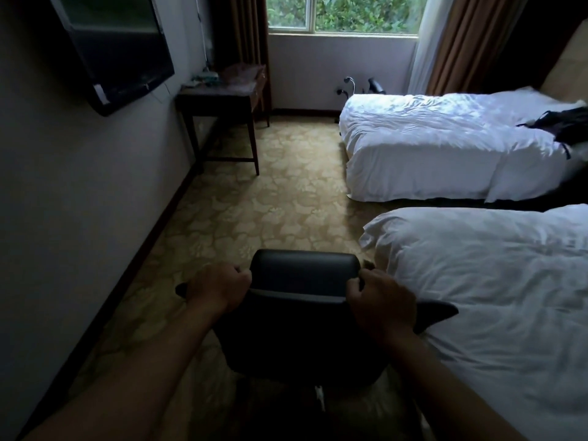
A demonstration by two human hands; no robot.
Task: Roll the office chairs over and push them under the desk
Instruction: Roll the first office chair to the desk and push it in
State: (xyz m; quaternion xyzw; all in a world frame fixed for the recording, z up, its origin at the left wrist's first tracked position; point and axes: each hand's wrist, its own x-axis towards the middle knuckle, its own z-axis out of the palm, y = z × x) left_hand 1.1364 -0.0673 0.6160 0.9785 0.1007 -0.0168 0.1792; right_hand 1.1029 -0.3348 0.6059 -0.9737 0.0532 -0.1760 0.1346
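**Gripping chair back, desk far left**

Both hands on the black office chair (302, 313), near centre, seen from behind and above. Left hand (219, 286) has its fingers (240, 273) curled closed over the left top corner of the backrest; right hand (383, 300) has its fingers (354, 286) closed over the right top corner. Armrest tips poke out on both sides below the hands. Chair stands on the patterned carpet (254, 205), just beside the near bed (493, 297) on the right, right armrest touching or overlapping the bedding; can't tell which.

Dark wooden desk (219, 100) sits against the left wall at the far end, near the window (343, 12), well apart from the chair. Clutter on top, too dim to identify. Space under it looks open. Wall TV (117, 46) far left, above. Second bed (445, 144) far right, dark item on it.
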